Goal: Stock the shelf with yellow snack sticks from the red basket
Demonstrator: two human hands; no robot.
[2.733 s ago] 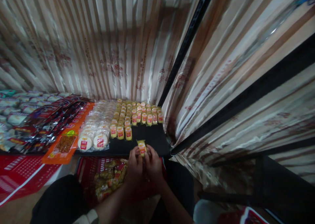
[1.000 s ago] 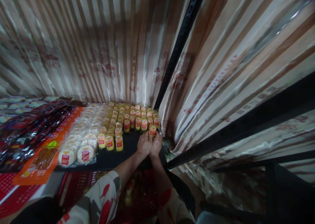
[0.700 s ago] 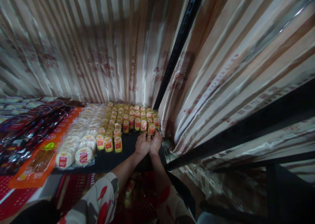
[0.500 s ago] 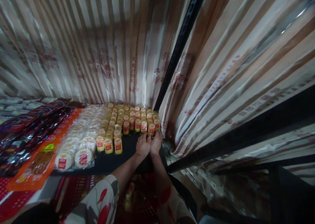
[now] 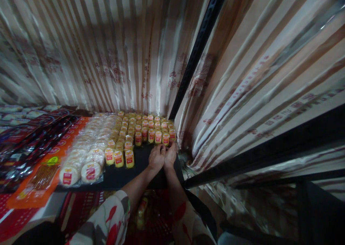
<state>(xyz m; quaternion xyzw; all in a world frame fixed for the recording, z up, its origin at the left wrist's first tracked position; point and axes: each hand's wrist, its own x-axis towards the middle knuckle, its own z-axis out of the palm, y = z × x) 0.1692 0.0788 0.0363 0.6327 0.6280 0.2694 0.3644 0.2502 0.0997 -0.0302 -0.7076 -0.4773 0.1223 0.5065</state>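
Small yellow snack packets with red labels (image 5: pixel 145 130) stand in rows on a black shelf (image 5: pixel 140 173). My left hand (image 5: pixel 157 158) and my right hand (image 5: pixel 170 156) lie side by side, palms down, on the shelf. Their fingers are stretched out, and the fingertips are just below the front-row packet (image 5: pixel 165 139), which stands in line with its neighbours. Neither hand holds anything. Three more packets (image 5: pixel 118 158) stand further forward on the left. My sleeves are floral.
Round white packaged cakes (image 5: pixel 81 166) lie left of the yellow packets, then an orange pack (image 5: pixel 40 176) and dark red packs (image 5: pixel 24 144). A red basket with packets (image 5: pixel 140 216) sits below the shelf. Striped curtains and a black post (image 5: pixel 196 54) close in the back and right.
Both hands carried a yellow packet from the shelf's front edge up to the front row at the right and set it there. They have now drawn back slightly from it.
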